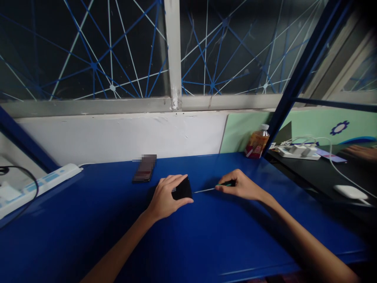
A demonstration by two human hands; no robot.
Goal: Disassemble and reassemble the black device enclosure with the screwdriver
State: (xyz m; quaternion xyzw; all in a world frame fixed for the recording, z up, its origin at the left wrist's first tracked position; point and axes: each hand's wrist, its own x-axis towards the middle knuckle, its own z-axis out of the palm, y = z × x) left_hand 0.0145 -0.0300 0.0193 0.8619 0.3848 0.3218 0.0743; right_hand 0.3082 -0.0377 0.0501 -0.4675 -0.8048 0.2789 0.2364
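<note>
My left hand (167,198) is closed around a flat black box-like object (183,190), its thumb on the near edge and its fingers over the far edge. The object rests on the blue tabletop (188,243), and I cannot make out its kind. To the right, my right hand (240,185) pinches a screwdriver (206,190) by its green and black handle. The thin metal shaft points left, with its tip at or very close to the right end of the black object. Fingers and palm hide part of the handle and of the object.
Behind my left hand lies a dark phone (145,169). A white power strip (38,188) runs along the left side. A drink bottle (258,142) stands by the blue post at the back right. On the adjoining black table, another person's hand (362,151) shows beside chargers (302,149) and cables.
</note>
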